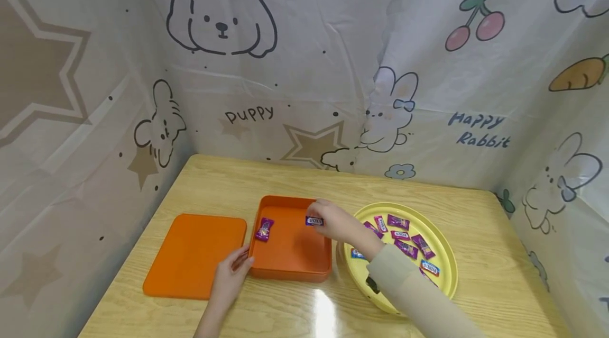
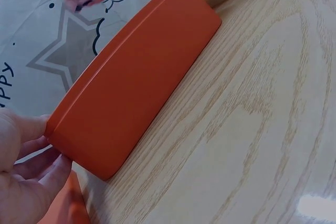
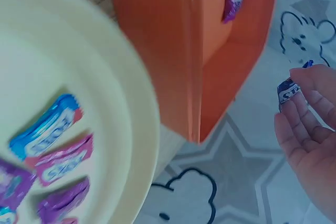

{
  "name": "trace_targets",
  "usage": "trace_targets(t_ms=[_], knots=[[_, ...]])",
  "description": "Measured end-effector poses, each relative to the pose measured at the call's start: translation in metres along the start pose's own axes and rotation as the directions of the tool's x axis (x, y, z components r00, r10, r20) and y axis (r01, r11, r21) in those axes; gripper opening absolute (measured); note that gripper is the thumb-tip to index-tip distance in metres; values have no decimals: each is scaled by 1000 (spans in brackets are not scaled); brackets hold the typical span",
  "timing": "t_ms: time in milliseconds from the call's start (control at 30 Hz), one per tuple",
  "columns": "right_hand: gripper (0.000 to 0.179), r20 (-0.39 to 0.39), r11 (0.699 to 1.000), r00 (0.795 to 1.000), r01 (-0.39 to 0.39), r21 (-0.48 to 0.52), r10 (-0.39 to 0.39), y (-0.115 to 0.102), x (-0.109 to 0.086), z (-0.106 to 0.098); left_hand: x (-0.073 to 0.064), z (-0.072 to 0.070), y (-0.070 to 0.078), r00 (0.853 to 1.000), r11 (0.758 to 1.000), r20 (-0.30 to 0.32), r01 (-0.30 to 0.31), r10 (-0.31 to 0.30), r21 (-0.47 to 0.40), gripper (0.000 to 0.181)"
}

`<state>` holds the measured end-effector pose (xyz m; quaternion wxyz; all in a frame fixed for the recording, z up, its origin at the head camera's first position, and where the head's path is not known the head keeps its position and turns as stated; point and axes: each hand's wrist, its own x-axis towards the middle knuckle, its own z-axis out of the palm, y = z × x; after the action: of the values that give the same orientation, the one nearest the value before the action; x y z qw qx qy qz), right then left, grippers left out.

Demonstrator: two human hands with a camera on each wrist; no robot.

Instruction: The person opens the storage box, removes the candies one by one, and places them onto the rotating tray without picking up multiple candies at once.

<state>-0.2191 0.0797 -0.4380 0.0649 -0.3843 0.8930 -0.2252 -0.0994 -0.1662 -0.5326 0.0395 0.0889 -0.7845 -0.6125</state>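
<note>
Over the right half of an orange box (image 1: 291,276), my right hand (image 1: 335,224) pinches a small dark blue wrapped candy (image 1: 314,221) between thumb and fingers. The right wrist view shows this candy (image 3: 287,91) above the level of the box's rim. My left hand (image 1: 230,274) grips the box at its near left corner, with the thumb by the rim and fingers (image 2: 55,174) against the outer wall. Inside the box, a purple wrapped candy (image 1: 265,229) lies near the left wall.
Right of the box stands a round yellow tray (image 1: 451,269) with several purple, pink and blue wrapped candies, partly hidden under my right forearm. A flat orange lid (image 1: 190,253) lies on the wooden table (image 1: 280,311) to the left. Printed cloth (image 1: 295,63) hangs behind.
</note>
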Motion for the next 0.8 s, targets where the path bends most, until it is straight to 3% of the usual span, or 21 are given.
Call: trace_targets(t_ms=[233, 367, 600, 800], knots=[[24, -79, 995, 993, -83, 47, 87, 11, -34, -14, 0, 1, -1, 1000, 1000, 6, -3, 3, -1, 43], [25, -99, 995, 990, -97, 35, 100, 18, -51, -17, 0, 1, -2, 1000, 1000, -3, -6, 6, -5, 42], [24, -53, 988, 987, -151, 21, 152, 30, -75, -15, 1, 0, -3, 1000, 1000, 0, -3, 3, -5, 43], [24, 12, 965, 966, -257, 50, 256, 37, -90, -4, 1, 0, -1, 1000, 1000, 9, 14, -14, 1, 43]])
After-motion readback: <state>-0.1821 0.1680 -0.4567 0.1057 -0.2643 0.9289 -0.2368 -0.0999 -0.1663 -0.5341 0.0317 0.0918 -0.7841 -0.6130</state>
